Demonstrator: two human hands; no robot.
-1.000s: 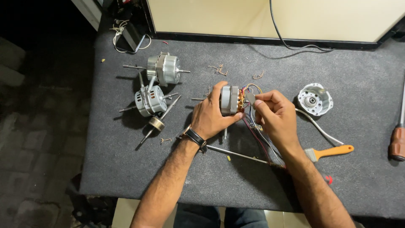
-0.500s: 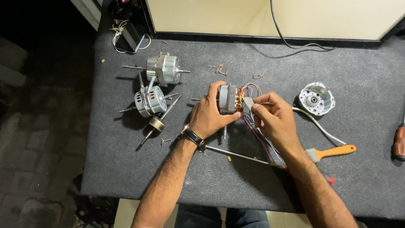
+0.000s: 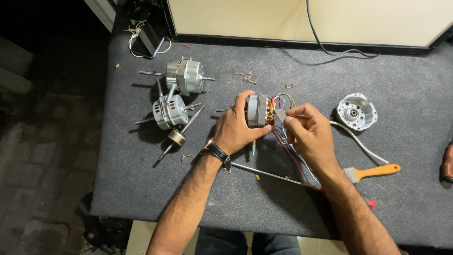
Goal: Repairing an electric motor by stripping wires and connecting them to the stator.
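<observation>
left hand (image 3: 234,130) grasping motor stator (image 3: 258,110) | right hand (image 3: 309,134) fingers pinching its wires (image 3: 283,101) | grey felt table (image 3: 264,203), cream wall (image 3: 283,19)

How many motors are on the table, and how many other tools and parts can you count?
Motors: 3, two lying free and one gripped by the left hand, with the right hand at its wires
Loose rotor: 1
Round metal end cover: 1
Orange-handled brush: 1
Total: 6

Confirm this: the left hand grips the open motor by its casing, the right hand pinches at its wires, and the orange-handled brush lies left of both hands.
One error: the orange-handled brush lies right of both hands, as the head view shows. The left hand does grip the open motor; the right hand pinches at its wires.
</observation>
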